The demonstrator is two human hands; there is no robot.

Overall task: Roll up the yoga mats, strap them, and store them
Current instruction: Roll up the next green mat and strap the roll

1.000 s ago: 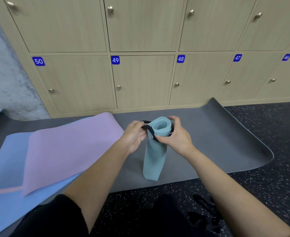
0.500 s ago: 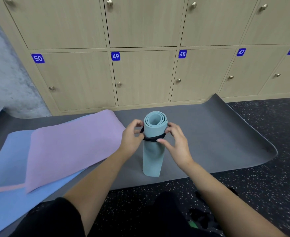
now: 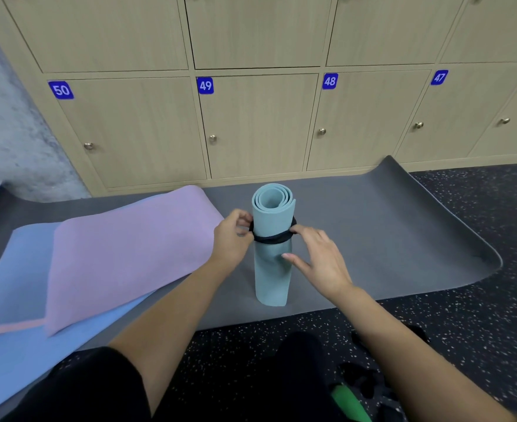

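A rolled teal yoga mat point(image 3: 271, 269) stands upright on a flat dark grey mat point(image 3: 388, 236). A black strap point(image 3: 271, 238) circles the roll about a third of the way down from its top. My left hand point(image 3: 231, 236) pinches the strap at the roll's left side with curled fingers. My right hand point(image 3: 318, 260) holds the strap at the right side with its fingertips, and its thumb presses the roll lower down. A pink mat point(image 3: 123, 257) lies unrolled to the left, on top of a blue mat point(image 3: 10, 330).
Wooden lockers point(image 3: 251, 126) numbered 50 to 47 line the wall right behind the mats. The grey mat's right end curls up against them. More black straps point(image 3: 370, 379) and a green object point(image 3: 350, 403) lie on the speckled floor by my right arm.
The strap has slid down from the top rim of the roll to about a third of the way down. Both hands moved down with it.
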